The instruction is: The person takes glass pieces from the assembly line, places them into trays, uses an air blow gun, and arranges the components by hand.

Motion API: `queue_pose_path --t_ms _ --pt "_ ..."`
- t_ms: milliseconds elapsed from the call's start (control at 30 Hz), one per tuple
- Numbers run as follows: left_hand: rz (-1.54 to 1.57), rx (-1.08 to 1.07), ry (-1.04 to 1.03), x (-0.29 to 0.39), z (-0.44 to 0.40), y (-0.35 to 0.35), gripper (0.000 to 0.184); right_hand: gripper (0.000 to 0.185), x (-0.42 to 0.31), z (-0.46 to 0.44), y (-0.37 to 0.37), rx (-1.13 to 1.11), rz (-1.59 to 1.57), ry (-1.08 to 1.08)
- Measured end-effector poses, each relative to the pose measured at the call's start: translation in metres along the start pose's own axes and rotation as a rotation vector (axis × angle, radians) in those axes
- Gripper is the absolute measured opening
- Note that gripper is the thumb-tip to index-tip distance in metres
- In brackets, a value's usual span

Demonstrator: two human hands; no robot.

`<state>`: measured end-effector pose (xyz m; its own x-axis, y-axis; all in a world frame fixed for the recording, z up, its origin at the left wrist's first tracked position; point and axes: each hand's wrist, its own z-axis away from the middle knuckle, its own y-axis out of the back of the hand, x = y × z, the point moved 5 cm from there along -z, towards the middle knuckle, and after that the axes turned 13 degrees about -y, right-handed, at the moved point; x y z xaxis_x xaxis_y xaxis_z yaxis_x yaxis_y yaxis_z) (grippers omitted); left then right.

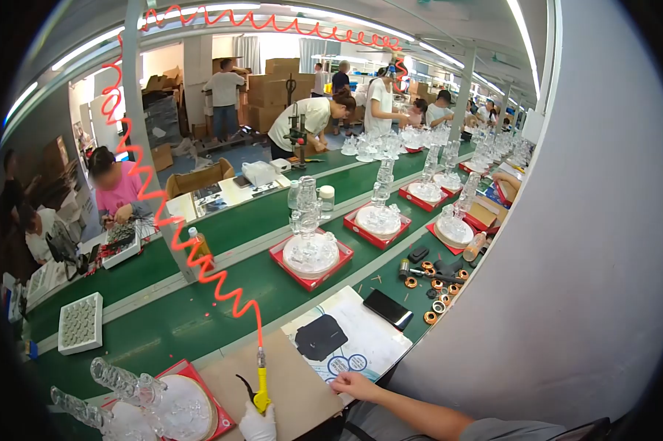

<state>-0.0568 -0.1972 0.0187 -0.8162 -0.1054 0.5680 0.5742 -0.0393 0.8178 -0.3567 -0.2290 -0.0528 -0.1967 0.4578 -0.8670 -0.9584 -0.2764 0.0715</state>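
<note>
Gloved left hand (pixel 259 425): closed around the handle of a yellow air gun (pixel 261 400), which is held above the brown cardboard sheet (pixel 298 378) along the near edge of the green bench (pixel 162 334). Its thin black nozzle points left.

Arrangement, left to right:

At the left end of the bench, a white tray (pixel 81 350) carries small pale parts in rows. Beyond the far edge on this side, a person in a pink top (pixel 129 184) works with small items. At the near left corner, clear glass pieces (pixel 129 384) occupy a red tray (pixel 223 415), just beside the cardboard sheet. A red coiled hose (pixel 260 327) drops from overhead and connects to the air gun.

Toward the middle of the bench, a glass assembly (pixel 305 213) stands upright in its own red carton (pixel 313 282) — others follow in a line farther along.

Bare right hand (pixel 353 384): fingers bent, located at the right edge of the cardboard sheet, beside a white folder (pixel 357 305). Whether it grips anything cannot be determined. On the folder lie a flat dark piece (pixel 321 338) and — at the upper right corner — a black phone (pixel 387 309). Farther right, orange rings (pixel 425 317) lie near the right-hand edge.
</note>
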Motion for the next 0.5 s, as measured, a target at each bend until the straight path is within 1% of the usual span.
queue_pose_path --t_ms 67,167,267,367,500 --pt "-0.022 0.031 -0.017 -0.005 -0.006 -0.002 0.059 0.036 0.016 0.001 0.006 0.081 0.221 -0.038" --pt "-0.028 0.124 0.119 0.007 -0.005 0.003 0.061 0.045 0.019 0.003 0.005 0.080 -0.087 0.055" --pt "-0.012 0.178 0.095 -0.004 -0.007 -0.005 0.062 0.039 0.019 -0.001 0.006 0.139 -0.199 -0.042" --pt "-0.061 0.101 0.119 -0.004 -0.010 -0.007 0.061 0.040 0.022 -0.010 0.008 0.177 -0.142 -0.086" --pt "0.008 0.205 0.035 -0.001 -0.009 -0.006 0.060 0.045 0.020 -0.006 0.008 0.198 -0.137 0.010"
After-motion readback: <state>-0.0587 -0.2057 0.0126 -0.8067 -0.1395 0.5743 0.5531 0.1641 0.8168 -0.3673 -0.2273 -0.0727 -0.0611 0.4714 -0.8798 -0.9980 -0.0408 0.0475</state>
